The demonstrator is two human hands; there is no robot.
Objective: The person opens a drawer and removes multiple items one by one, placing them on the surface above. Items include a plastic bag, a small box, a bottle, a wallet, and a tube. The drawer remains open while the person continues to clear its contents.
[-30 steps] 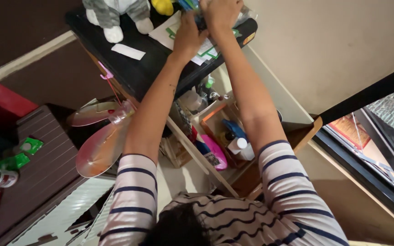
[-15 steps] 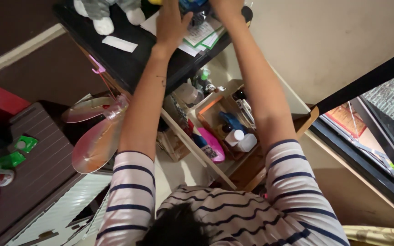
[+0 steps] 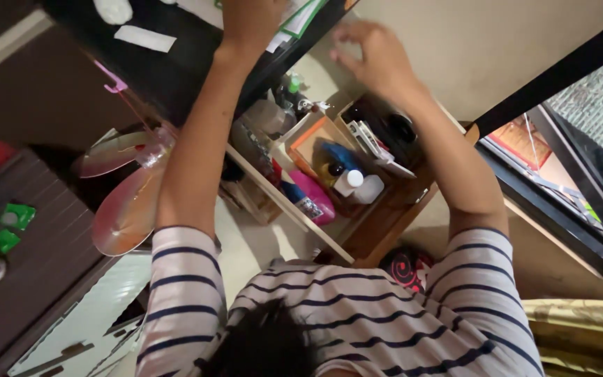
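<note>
Left hand (image 3: 249, 21) is up on the black shelf top (image 3: 176, 77), resting on the papers (image 3: 301, 17); its fingers run out past the upper frame edge, so there's no telling whether they grip anything. Right hand (image 3: 378, 59) hangs in mid-air with fingers (image 3: 347, 42) spread and curled, holding nothing, just beside the shelf's edge. Below those fingers sits the wooden compartment (image 3: 385, 216), crowded: a white-capped bottle (image 3: 350, 183), a pink bottle (image 3: 312, 195), possibly a blue pouch (image 3: 343, 157), though it's blurred. Left of the forearm, a pink fan (image 3: 123, 213).
</note>
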